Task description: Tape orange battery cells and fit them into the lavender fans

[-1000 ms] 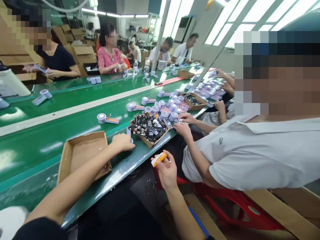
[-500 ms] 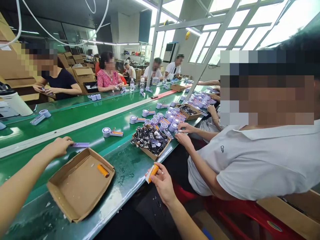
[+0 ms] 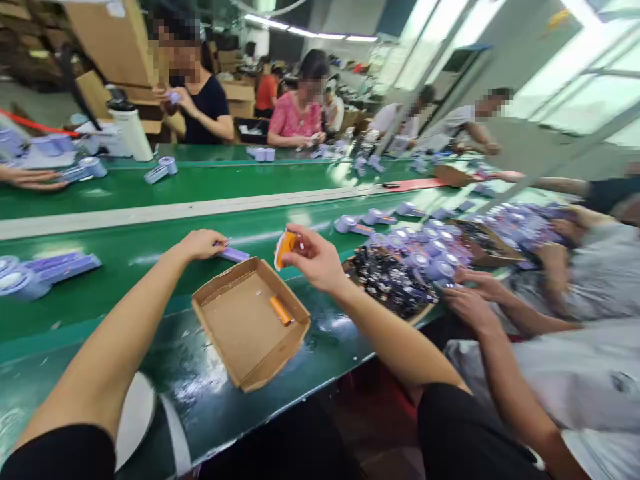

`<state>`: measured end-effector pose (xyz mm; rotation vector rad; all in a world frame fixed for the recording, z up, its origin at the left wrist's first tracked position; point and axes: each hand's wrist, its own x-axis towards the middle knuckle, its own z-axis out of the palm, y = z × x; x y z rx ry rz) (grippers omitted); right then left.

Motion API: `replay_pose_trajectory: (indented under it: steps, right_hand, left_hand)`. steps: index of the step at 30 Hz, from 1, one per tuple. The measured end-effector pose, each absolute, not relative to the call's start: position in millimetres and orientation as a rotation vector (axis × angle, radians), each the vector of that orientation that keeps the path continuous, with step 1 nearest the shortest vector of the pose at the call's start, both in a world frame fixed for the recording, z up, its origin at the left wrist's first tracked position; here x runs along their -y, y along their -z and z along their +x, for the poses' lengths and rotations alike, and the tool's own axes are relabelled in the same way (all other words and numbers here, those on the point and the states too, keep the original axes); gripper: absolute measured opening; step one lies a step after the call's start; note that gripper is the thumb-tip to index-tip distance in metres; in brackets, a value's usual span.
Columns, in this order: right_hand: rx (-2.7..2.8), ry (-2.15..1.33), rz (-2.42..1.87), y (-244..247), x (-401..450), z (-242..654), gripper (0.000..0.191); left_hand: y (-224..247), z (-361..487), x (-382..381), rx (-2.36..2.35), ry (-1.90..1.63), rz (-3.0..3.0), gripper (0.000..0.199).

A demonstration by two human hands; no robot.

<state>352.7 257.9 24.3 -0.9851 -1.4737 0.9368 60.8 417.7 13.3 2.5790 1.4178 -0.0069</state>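
In the right grip (image 3: 317, 259), pinched at the fingertips, sits an orange cylinder (image 3: 286, 249).

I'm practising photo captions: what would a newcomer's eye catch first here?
Likely the orange piece in the right hand, near the far edge of the box. Next, the orange cylinder lying inside that box. Then the heap of purple pieces on the right, beyond the black parts.
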Motion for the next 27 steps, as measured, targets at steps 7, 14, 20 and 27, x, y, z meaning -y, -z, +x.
replay_pose_trajectory:
  steps: [7, 14, 20, 27]
  right_hand:
    - [2.065, -0.784, -1.299, -4, -376, 292, 0.041]
    - [2.558, -0.283, -1.587, 4, -377, 290, 0.032]
    - [2.735, -0.276, -1.657, 1, -382, 286, 0.033]
    - [2.919, -0.314, -1.651, -3, -391, 267, 0.040]
  left_hand:
    - [12, 69, -422, -1.567, 0.068, 2.450, 0.036]
    - [16, 84, -418, -1.581, 0.042, 2.445, 0.034]
    - [13, 98, -418, -1.602, 0.033, 2.431, 0.035]
    - [15, 107, -416, -1.627, 0.012, 2.413, 0.038]
